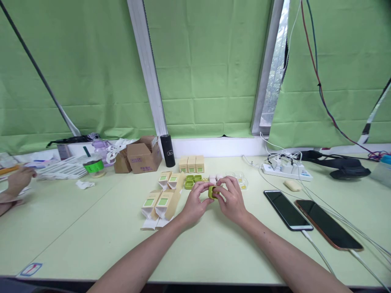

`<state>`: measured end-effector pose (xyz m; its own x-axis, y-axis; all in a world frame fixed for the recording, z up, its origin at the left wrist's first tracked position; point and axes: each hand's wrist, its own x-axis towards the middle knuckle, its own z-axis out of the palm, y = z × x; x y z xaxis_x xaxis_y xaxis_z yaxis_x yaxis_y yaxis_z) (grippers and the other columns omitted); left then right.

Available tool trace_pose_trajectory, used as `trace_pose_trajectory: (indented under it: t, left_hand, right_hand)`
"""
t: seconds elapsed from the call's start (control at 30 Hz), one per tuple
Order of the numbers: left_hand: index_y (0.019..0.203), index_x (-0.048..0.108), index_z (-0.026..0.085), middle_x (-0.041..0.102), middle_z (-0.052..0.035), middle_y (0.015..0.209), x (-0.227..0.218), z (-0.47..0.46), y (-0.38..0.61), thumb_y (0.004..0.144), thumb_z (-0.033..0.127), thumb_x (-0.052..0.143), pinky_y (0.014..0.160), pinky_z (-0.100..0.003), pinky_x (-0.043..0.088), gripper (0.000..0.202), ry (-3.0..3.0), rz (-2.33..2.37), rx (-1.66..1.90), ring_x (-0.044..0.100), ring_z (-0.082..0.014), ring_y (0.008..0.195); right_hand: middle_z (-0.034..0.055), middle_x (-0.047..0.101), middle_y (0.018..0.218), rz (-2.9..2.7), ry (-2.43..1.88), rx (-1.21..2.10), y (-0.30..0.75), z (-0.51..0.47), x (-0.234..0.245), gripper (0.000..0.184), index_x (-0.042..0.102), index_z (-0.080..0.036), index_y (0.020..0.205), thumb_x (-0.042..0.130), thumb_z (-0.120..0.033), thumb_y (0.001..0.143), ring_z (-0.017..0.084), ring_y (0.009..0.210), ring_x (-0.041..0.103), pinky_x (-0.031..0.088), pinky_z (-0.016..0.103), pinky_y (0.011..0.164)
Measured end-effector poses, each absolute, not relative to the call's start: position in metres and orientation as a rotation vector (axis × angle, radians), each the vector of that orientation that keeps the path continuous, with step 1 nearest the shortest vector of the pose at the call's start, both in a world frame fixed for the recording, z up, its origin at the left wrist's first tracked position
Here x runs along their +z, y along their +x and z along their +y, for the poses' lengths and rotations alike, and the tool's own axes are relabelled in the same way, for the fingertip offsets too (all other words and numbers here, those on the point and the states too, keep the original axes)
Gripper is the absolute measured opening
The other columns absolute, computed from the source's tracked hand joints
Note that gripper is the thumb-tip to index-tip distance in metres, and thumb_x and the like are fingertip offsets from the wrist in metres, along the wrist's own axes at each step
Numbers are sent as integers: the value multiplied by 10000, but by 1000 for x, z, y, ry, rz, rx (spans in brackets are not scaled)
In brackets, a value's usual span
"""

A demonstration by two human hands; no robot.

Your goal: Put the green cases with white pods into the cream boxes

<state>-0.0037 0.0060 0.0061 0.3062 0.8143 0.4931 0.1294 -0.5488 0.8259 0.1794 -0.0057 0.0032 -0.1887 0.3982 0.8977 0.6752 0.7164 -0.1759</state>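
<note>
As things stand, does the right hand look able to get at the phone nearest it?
Probably yes: nothing stands between the right hand and that phone, though the hand is occupied with the green case.

1 cam, on the person's head, looks fwd & down across the table. It's close: near edge at the view's bottom, far edge approx. mid-height, by the green curtains.

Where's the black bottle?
In the head view, the black bottle stands left of centre at the back of the table, just right of the cardboard box.
</note>
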Motion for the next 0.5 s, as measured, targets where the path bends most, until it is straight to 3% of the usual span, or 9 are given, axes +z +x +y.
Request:
trace_pose_trajectory:
  t: [0.27,0.5]
  left_hand:
    - [1260,689,290,586,-65,1284,9,5,-4,814,75,709,1181,-471,436,495,1871,841,1262,579,-248,1288]
    - [1286,680,300,590,-69,1301,12,7,-6,831,86,702,1172,-451,431,503,1895,885,1345,571,-256,1298]
  right_hand:
    - [90,662,1107,-1847,-843,-283,181,-4,2,198,709,-259,1012,590,-116,948,294,1121,536,506,498,939]
    - [121,653,1298,-1892,-748,-218,185,-11,7,465,574,-260,1366,547,-106,927,329,1255,543,504,575,1028]
